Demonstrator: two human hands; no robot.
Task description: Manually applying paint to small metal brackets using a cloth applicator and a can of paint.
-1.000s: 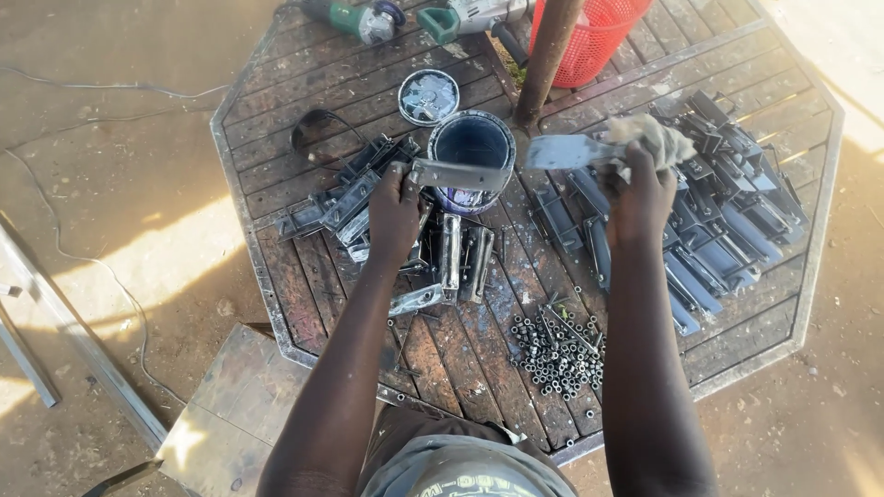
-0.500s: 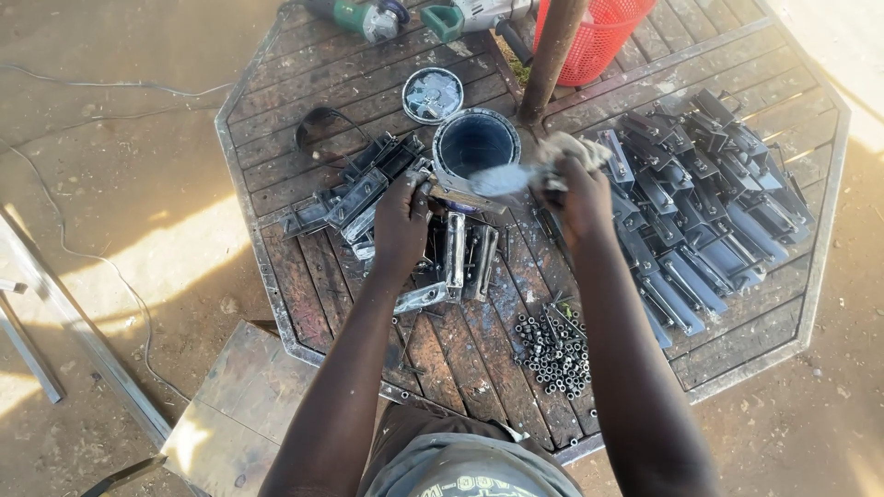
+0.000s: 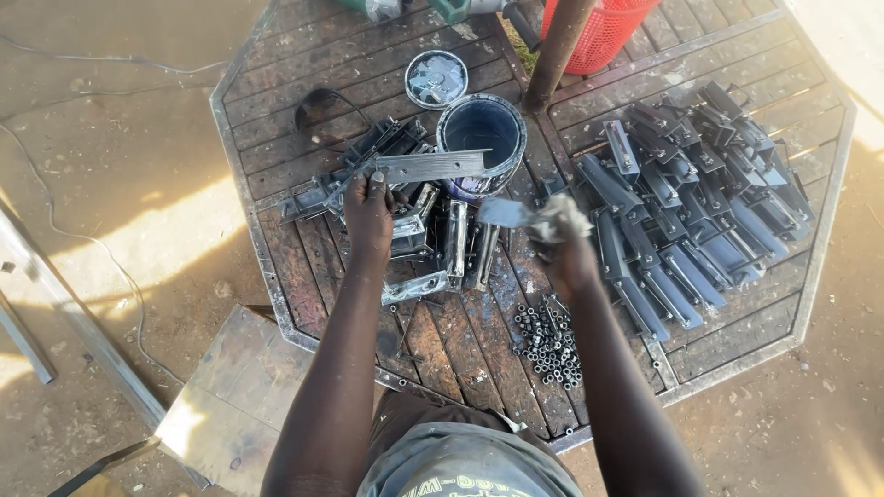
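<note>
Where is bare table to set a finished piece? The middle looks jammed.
Free slats lie at the table's far-left corner beside the round lid, and near the pile of nuts. Crowded: the painted brackets and around the paint can.

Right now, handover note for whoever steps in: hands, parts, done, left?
Left hand: holds a flat metal bracket up beside the paint can.
Right hand: grips a rag and a paint-wet applicator, blurred.
Done, by colour: painted pieces stacked on the table's right side.
Left: bare pieces under the left hand.
Nuts lie loose near the front edge.
</note>
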